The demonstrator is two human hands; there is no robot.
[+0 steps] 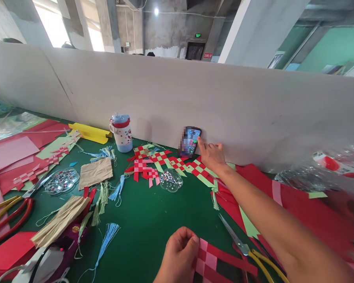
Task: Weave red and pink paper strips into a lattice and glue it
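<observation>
Near the bottom centre my left hand pinches the upper left corner of a red and pink woven paper piece, whose loose strips reach right. My right hand is stretched forward, its index finger touching the screen of a phone that leans against the pale partition. The other fingers of that hand are curled, with nothing seen in them. Behind and below the phone lie red and green checked woven strips. Yellow-handled scissors lie open to the right of the woven piece.
A lidded cup stands by the partition. Clear dishes of gems, blue tassels, brown cloth and red-handled scissors lie on the green table. Red paper and plastic bags are at right.
</observation>
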